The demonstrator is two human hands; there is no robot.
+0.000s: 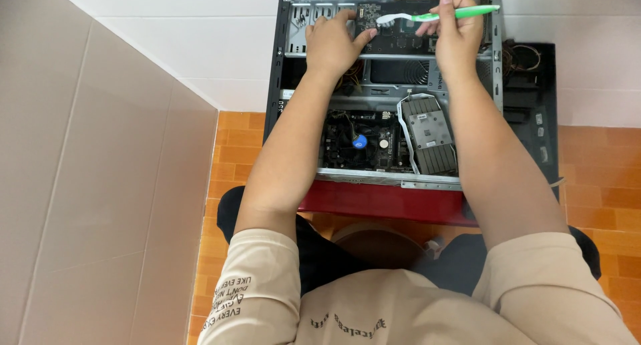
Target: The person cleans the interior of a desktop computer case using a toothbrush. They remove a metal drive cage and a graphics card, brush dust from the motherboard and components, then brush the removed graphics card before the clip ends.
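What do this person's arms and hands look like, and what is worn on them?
Both arms are bare from the short beige sleeves down. The left hand and right hand wear no gloves, rings or watch. The left sleeve carries lines of dark print.

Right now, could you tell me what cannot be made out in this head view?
- Circuit board: partly covered by the left hand and right hand; its parts are too small to tell.
- Toothbrush: the middle of the handle is hidden by the right fingers.
- Case: top edge cut off by the frame.
- Red stand: underside hidden by the person's body.
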